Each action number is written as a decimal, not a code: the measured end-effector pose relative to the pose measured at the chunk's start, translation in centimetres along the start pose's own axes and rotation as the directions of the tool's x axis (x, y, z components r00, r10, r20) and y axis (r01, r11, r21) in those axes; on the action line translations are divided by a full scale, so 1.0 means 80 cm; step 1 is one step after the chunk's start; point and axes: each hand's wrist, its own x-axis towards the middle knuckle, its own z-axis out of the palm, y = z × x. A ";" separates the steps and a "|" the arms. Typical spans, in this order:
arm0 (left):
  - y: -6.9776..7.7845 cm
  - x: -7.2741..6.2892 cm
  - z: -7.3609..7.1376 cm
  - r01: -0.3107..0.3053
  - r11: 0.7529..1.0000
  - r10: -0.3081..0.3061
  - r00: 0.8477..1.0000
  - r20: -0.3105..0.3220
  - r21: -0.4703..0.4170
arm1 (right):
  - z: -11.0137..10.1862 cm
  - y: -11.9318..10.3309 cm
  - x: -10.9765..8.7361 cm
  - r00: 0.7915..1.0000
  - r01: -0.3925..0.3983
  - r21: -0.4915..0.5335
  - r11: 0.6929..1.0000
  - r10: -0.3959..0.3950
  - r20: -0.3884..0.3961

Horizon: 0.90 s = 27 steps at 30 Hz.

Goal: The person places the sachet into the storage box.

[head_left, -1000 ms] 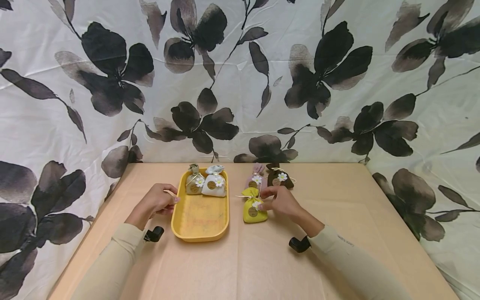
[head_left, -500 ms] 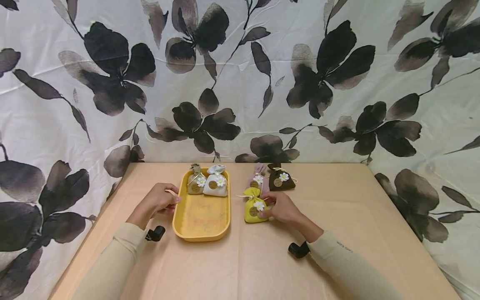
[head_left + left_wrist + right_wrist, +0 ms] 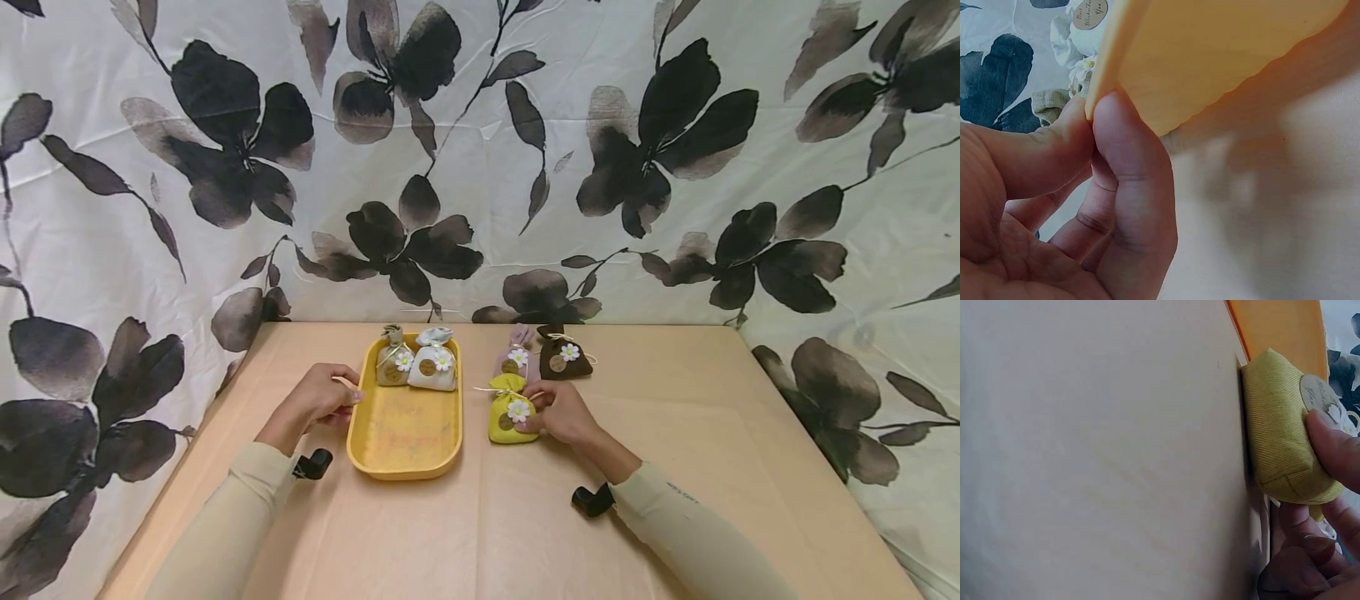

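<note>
My left hand (image 3: 318,400) pinches the left rim of a yellow tray (image 3: 405,433) between thumb and fingers; in the left wrist view the tray wall (image 3: 1185,56) shows between them. A grey-green pouch (image 3: 392,365) and a white pouch (image 3: 433,371) stand side by side at the tray's far end. To the tray's right, my right hand (image 3: 568,414) pinches a small yellow drawstring pouch (image 3: 502,407) by its right side. The right wrist view has the thumb on the front of this pouch (image 3: 1279,425), by its round label, with fingers underneath and behind.
Behind the yellow pouch stand a lilac pouch (image 3: 529,367) and a dark brown pouch (image 3: 562,364), near the far edge of the tan table (image 3: 675,400). A floral cloth (image 3: 525,167) hangs beyond that edge.
My right hand has drawn its fingers closer around the yellow pouch's side and now sits slightly lower. The left hand keeps its grip on the tray. The view has shifted slightly.
</note>
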 end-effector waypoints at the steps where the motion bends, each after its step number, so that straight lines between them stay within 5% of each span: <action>1: 0.000 0.000 0.000 -0.001 1.000 0.001 1.000 0.000 0.000 | 0.000 0.000 0.000 1.000 -0.001 0.013 1.000 0.001 -0.005; 11: 0.001 -0.001 -0.002 -0.013 1.000 0.013 1.000 0.001 -0.001 | -0.001 0.000 0.000 0.999 -0.018 0.056 0.998 0.020 -0.029; 27: 0.000 -0.002 0.001 -0.014 1.000 0.014 1.000 0.001 0.000 | -0.013 -0.009 -0.003 0.996 0.034 -0.030 0.999 -0.036 -0.076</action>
